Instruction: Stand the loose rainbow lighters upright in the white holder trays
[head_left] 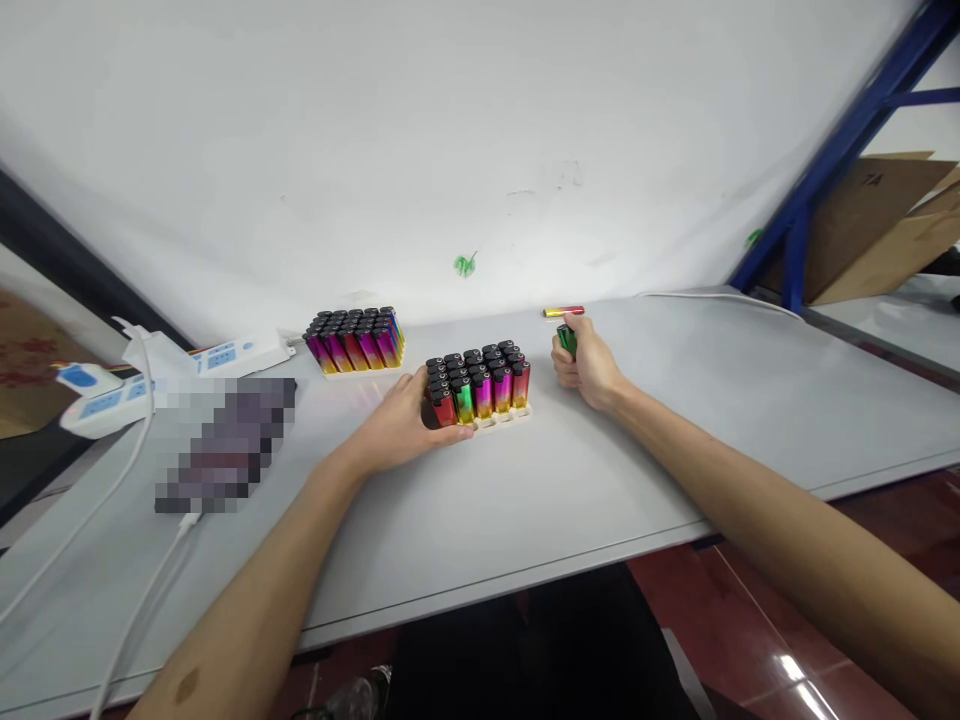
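A pale tray [504,420] in the middle of the table holds upright rows of shiny lighters [483,394] with black tops, in red, green, purple and yellow. My left hand [401,420] grips the tray's left end, its thumb along the front edge and its fingers behind. To the right of the tray, my right hand [587,365] is closed round a green lighter [567,340], raised a little above the table. Most of that lighter is hidden by the fingers. Just behind this hand, a red and yellow lighter [564,311] lies on its side near the wall.
A second tray [366,373] packed with lighters stands back left by the wall. Farther left are white power strips [244,352], a blurred-out dark object [232,445] and white cables [142,590]. Cardboard boxes [885,230] and a blue frame [797,250] are at the right.
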